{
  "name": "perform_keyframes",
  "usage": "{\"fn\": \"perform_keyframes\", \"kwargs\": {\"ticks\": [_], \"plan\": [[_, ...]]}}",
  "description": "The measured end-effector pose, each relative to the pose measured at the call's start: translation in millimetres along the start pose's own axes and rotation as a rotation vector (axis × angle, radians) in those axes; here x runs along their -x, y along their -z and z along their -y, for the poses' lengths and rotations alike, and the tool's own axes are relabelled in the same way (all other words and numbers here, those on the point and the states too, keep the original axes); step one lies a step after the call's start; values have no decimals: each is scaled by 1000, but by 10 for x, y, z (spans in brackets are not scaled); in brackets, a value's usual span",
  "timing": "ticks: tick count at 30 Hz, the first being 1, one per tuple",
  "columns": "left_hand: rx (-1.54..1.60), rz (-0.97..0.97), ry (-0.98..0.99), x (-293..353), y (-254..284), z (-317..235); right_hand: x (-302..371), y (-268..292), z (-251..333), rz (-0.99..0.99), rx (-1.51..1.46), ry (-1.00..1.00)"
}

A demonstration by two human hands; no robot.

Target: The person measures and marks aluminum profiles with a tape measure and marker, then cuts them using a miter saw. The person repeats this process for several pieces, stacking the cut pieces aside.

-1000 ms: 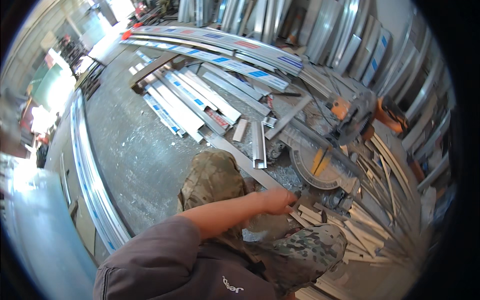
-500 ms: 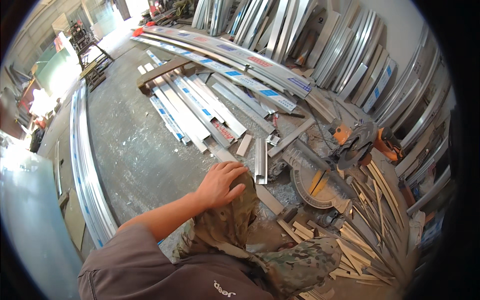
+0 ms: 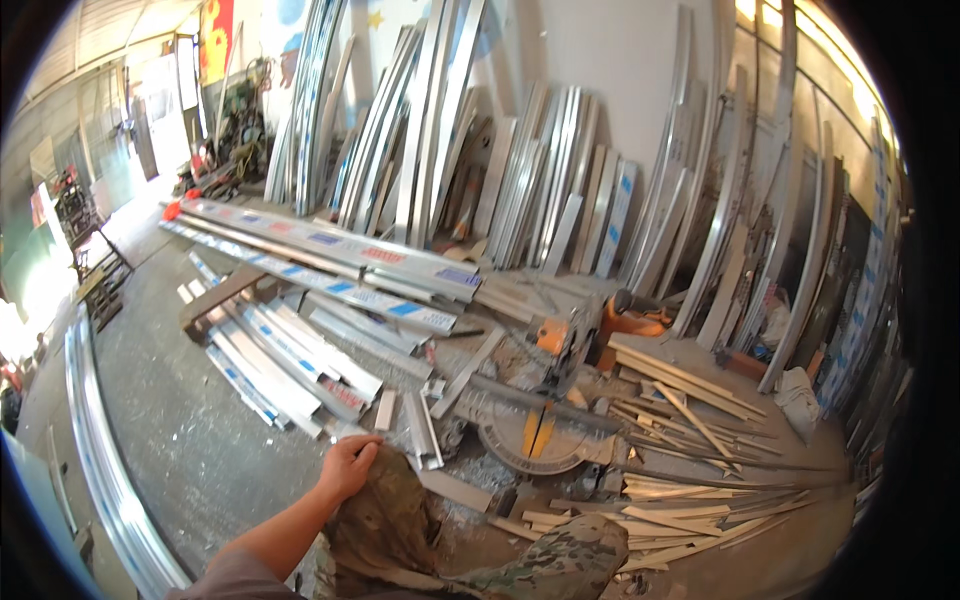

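My left hand (image 3: 350, 466) rests on my left knee, on the camouflage trousers (image 3: 388, 510). Its fingers look loosely curled in, with nothing seen in them. My right hand is out of view. In front of my knees, a mitre saw stands on the floor, with a round grey base (image 3: 510, 440) and a yellow insert (image 3: 538, 432). Its orange motor housing (image 3: 552, 335) sits at the back. Short metal channel offcuts (image 3: 422, 430) lie between the left knee and the saw.
Metal profiles (image 3: 270, 360) lie on the floor ahead, some across a wooden block (image 3: 225, 297). Long wrapped profiles (image 3: 330, 245) lie behind them. More profiles (image 3: 560, 170) lean on the wall. Thin strips (image 3: 690, 520) are heaped at right. A profile bundle (image 3: 100, 450) runs along the left.
The view has tilted up and swung right, showing more of the wall and leaning profiles. My left hand stays on the knee, its spread fingers now drawn in.
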State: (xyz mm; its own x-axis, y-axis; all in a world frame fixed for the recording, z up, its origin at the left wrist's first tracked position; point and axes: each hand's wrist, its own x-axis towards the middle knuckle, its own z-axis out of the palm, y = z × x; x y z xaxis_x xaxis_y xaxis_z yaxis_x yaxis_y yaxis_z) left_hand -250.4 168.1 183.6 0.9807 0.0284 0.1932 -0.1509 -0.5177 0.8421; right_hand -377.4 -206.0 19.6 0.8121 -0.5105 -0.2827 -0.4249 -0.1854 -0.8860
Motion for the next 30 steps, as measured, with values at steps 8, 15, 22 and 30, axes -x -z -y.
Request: {"fn": "perform_keyframes", "kwargs": {"ticks": [8, 15, 22, 30], "plan": [[85, -29, 196, 34, 74, -18, -192, 319, 917, 16, -86, 201], [-109, -80, -39, 118, 73, -241, -93, 399, 1106, 28, -80, 220], [-54, -177, -11, 160, -13, -47, -63, 466, 933, 68, -112, 161], [3, -222, -156, 148, -30, 73, 45, 753, 613, 19, -145, 46]]}}
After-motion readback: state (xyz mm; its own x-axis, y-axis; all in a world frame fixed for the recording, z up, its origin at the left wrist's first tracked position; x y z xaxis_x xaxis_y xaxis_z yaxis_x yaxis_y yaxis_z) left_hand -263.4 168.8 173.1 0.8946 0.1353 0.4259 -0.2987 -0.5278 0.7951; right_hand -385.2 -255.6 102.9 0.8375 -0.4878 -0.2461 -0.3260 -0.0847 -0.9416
